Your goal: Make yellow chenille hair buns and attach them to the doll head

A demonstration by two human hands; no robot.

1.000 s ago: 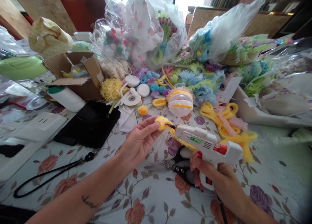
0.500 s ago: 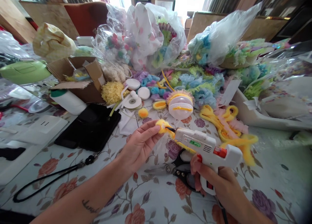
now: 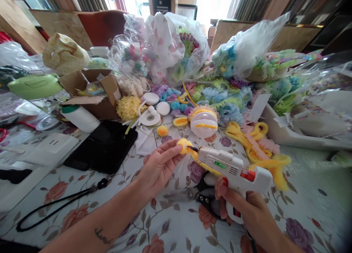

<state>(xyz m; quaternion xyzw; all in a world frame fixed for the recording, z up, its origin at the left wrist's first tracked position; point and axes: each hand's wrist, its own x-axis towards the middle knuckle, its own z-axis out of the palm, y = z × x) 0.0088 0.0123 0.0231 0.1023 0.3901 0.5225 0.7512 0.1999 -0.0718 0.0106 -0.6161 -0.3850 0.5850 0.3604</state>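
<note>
Between the thumb and fingers of my left hand (image 3: 162, 160) is a fluffy yellow pipe cleaner (image 3: 183, 145), curled at its end, with a length trailing right beneath the glue gun. My right hand (image 3: 244, 205) is wrapped around the handle of a white hot glue gun (image 3: 222, 161). Its dark nozzle points left and meets the yellow fluff; whether glue is coming out is too small to tell. Under the gun lie black-handled scissors (image 3: 205, 196), partly covered by my right hand. A yellow pompom (image 3: 162, 130) rests beyond my left hand, near a white round case (image 3: 204, 123) with yellow trim.
Thick yellow fuzzy strips (image 3: 244, 143) lie to the right beside a white foam box (image 3: 286, 132). On the left are a black tablet (image 3: 101, 146), a white bottle (image 3: 80, 117) and a cardboard box (image 3: 90, 90). Plastic bags (image 3: 165, 44) of trimmings fill the back.
The whole view has shifted slightly, with the background sitting a little lower. Both hands keep their hold, and the nozzle stays at the yellow fluff.
</note>
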